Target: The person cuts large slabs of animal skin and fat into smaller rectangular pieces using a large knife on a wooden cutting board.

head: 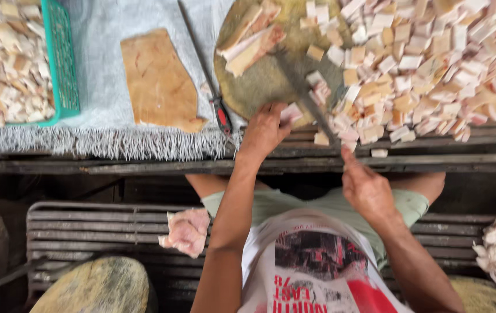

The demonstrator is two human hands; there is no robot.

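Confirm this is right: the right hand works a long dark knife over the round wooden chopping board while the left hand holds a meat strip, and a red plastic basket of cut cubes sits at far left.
One detail is wrong: the plastic basket is green, not red, as the head view shows. The rest stands: right hand on the long dark knife over the round wooden chopping board, left hand on a meat strip.

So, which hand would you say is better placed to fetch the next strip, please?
Probably the left hand: it rests on the board near the strips; the right hand grips the knife.
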